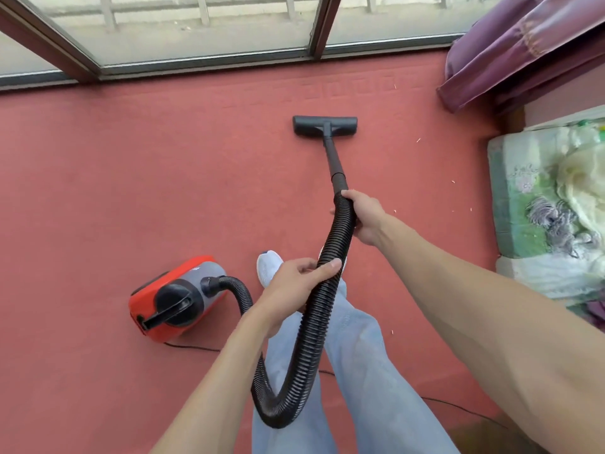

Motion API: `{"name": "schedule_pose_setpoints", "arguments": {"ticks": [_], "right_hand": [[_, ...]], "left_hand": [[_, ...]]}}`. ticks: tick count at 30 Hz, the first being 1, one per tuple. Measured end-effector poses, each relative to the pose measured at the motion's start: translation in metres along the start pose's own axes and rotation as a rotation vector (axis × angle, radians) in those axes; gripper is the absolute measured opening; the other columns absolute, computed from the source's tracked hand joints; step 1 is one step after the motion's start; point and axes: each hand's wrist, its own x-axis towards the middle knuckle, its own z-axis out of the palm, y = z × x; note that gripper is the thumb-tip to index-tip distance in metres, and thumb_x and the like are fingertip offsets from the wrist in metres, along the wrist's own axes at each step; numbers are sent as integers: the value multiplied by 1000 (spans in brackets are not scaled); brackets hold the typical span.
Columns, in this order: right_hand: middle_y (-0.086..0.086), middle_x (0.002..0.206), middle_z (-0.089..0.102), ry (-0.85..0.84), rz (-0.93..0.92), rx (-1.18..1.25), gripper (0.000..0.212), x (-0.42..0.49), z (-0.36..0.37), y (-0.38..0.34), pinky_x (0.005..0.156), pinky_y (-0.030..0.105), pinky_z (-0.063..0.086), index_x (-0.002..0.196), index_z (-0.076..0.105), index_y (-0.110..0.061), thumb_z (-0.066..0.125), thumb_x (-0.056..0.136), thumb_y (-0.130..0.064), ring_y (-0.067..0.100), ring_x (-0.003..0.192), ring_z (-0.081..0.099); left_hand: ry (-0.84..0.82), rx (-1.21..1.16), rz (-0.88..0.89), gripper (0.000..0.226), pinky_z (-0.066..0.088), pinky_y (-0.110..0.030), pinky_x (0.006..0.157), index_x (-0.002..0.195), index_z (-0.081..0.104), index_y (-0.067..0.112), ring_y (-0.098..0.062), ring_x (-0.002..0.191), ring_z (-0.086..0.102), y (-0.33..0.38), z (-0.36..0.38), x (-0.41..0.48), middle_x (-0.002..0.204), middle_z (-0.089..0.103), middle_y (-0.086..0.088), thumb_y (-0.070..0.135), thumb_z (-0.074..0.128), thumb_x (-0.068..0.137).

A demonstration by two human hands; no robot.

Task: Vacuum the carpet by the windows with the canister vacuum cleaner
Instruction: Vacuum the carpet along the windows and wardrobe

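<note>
By the windows: black floor nozzle (324,126) rests on red carpet (131,175).
Grip: your right hand (363,217) wraps the ribbed black hose (314,322); left hand (294,283) curls round it lower.
Remaining: pale specks (418,140) on the right, seemingly unswept.

Cord (193,348) partly hidden behind legs (357,339); mattress (523,198) cut off right; specks (418,140) unidentifiable.

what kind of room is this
Probably a bedroom in a home: red carpet runs up to large windows, a purple curtain hangs at right, and a mattress with rumpled bedding lies near it.
</note>
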Motion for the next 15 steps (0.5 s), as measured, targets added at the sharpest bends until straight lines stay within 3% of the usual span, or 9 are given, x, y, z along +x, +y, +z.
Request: {"name": "schedule_pose_setpoints", "arguments": {"ticks": [3,5,9,15], "right_hand": [[10,73,68,4,9,109,19,-24,-15,1,55,27,51,104,62,-6,60,90,-20,20,63,63],[12,74,65,5,11,204,18,-46,-22,6,51,26,52,103,60,-5,60,90,-18,19,56,62],[12,70,62,-6,73,372,15,-88,-30,38,60,32,52,97,58,-4,60,88,-16,19,52,60],[9,70,60,-16,220,515,23,-111,-32,101,64,33,45,107,53,-8,56,88,-21,20,60,56]], "left_hand": [[-92,85,25,39,44,-21,51,75,68,15,-18,59,54,18,-13,-19,71,56,-6,52,69,86],[-159,164,27,37,46,-24,55,64,68,21,-17,59,57,32,-24,-32,70,59,-7,52,70,84],[-304,297,-35,34,43,-32,64,69,73,18,-15,58,57,50,-44,-58,68,61,-5,50,73,80],[-333,511,-118,34,41,-24,57,59,73,23,-14,58,55,46,-34,-75,62,60,3,45,72,85]]}}
